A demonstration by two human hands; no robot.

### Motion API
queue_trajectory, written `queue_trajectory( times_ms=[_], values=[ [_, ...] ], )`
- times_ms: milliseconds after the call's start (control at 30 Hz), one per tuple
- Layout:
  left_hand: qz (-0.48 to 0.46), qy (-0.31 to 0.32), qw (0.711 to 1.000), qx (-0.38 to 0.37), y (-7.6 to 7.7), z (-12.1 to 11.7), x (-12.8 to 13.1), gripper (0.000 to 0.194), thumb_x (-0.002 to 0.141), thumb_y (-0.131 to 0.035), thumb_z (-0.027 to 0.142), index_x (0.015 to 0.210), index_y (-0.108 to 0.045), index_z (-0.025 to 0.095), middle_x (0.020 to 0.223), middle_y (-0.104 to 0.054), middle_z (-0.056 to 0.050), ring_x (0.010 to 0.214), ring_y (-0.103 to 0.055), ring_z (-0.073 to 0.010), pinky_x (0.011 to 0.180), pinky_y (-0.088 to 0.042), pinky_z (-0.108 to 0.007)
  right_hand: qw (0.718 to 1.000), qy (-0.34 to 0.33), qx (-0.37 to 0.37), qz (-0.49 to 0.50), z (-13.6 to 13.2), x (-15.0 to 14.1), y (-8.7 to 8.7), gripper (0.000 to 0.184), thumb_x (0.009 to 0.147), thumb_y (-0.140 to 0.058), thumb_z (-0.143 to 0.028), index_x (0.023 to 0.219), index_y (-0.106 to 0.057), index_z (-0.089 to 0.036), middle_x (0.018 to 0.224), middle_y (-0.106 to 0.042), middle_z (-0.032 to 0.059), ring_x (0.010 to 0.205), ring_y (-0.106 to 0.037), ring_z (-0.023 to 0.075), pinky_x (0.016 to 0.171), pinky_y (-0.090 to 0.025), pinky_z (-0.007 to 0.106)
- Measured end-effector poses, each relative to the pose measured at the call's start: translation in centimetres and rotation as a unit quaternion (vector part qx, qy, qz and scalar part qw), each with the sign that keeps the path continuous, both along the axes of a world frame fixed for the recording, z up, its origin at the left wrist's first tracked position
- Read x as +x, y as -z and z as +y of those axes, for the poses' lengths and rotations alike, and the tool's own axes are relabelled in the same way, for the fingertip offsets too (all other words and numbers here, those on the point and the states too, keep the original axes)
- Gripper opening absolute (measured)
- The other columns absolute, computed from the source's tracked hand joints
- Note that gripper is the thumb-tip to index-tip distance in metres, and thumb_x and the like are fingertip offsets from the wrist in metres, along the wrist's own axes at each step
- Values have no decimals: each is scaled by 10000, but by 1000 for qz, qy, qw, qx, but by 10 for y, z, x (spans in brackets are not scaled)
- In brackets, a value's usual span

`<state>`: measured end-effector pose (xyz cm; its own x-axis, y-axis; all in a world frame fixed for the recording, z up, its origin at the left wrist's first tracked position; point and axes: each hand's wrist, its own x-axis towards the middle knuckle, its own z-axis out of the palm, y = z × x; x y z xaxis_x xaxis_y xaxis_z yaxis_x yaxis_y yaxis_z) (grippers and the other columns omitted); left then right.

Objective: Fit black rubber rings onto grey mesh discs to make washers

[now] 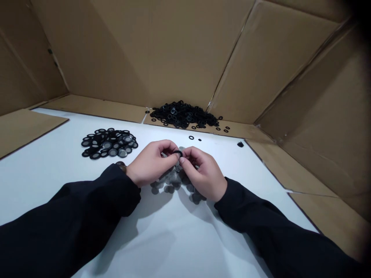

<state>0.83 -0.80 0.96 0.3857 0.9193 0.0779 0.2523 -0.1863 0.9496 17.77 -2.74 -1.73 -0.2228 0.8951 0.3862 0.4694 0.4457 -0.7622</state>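
Both hands were closed in a pinch on a black ring [177, 153], the left hand [150, 164] and right hand [204, 174] meeting fingertip to fingertip around it. The ring showed almost edge-on, its long axis running across the gap between the hands and tilted slightly. It sat midway between them, with neither hand clearly nearer, just above the knuckles' meeting point. The fingers hid most of it. Directly below the grip, grey discs [174, 182] lay scattered on a white sheet [185, 239]. Farther left sat a heap of black-rimmed washers [108, 143], and ahead lay a loose ring [191, 137]. Beyond that, a larger heap of black rings [182, 115] rested on cardboard [95, 106], beneath cardboard walls [150, 50].
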Motion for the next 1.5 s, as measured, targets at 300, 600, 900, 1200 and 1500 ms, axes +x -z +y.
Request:
queue_trajectory(
  times_ms=[300, 600, 900, 1200, 1500],
  values=[
    [54, -6, 996, 73, 2, 3, -4, 116, 796, -591, 273, 772, -601, 160, 790, -582, 7, 675, -509, -110, 602, -404, -230, 999, -2, 20, -35, 1, 2, -3, 58, 853, -533, -204, 810, -564, -180, 663, -516, -26, 596, -452, 108, 561, -375, 240],
    [22, 15, 999, 27, 1, 1, -3, 173, 811, -589, 330, 806, -598, 158, 757, -576, 4, 632, -496, -110, 566, -401, -230, 1000, 11, -3, 6, 1, 2, -3, 51, 835, -538, -205, 791, -541, -181, 640, -481, -32, 573, -433, 105, 533, -374, 237],
    [64, 6, 996, 68, 1, 2, -4, 108, 780, -570, 257, 803, -615, 161, 809, -606, -7, 699, -538, -127, 624, -420, -239, 1000, -10, 13, -26, 0, 2, -4, 49, 827, -534, -178, 779, -542, -186, 651, -498, -27, 588, -443, 109, 548, -374, 240],
    [53, -3, 998, 41, 1, 1, -3, 150, 806, -564, 302, 808, -607, 159, 780, -596, 3, 616, -503, -105, 560, -388, -226, 1000, 0, 15, -24, 1, 1, -2, 60, 853, -529, -218, 802, -541, -188, 658, -505, -25, 590, -449, 111, 566, -382, 245],
    [46, 4, 997, 55, -1, 0, -2, 130, 807, -535, 268, 790, -612, 164, 808, -601, -9, 700, -533, -131, 620, -417, -238, 1000, -6, 5, -11, 0, -1, -5, 39, 820, -530, -187, 784, -544, -183, 655, -500, -24, 585, -444, 109, 548, -381, 237]
  ],
)
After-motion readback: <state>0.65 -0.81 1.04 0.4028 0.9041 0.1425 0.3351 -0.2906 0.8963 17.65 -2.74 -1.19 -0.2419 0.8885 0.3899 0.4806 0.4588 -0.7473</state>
